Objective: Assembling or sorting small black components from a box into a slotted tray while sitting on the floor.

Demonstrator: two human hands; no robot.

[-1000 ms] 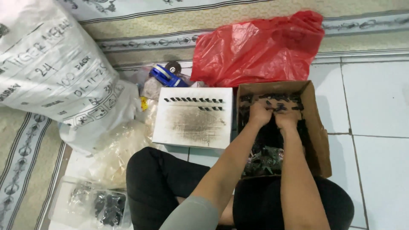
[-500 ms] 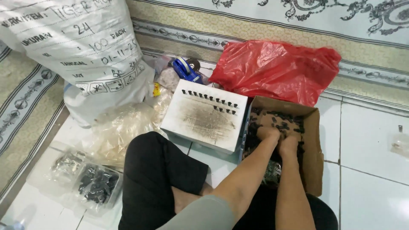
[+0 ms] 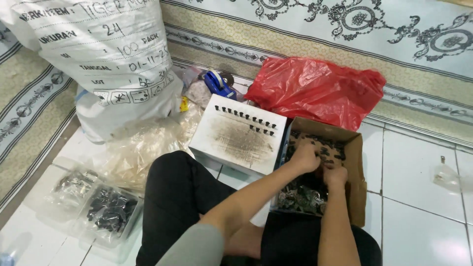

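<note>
— Cardboard box (image 3: 355,162), brown, open: contents?
— Small dark parts (image 3: 327,148). Left hand (image 3: 304,157) and right hand (image 3: 335,176) both inside, fingers curled among them; exact grasp indiscernible.
— Adjacent?
— White block (image 3: 239,135) left, red bag (image 3: 315,91) behind.

A large white woven sack (image 3: 98,64) stood at the far left on the tiled floor (image 3: 419,197). A red plastic bag (image 3: 320,91) lay at the far right, a blue tape dispenser (image 3: 217,83) between them. Clear bags of dark parts (image 3: 108,212) lay near left, beside crumpled clear plastic (image 3: 143,145).
</note>
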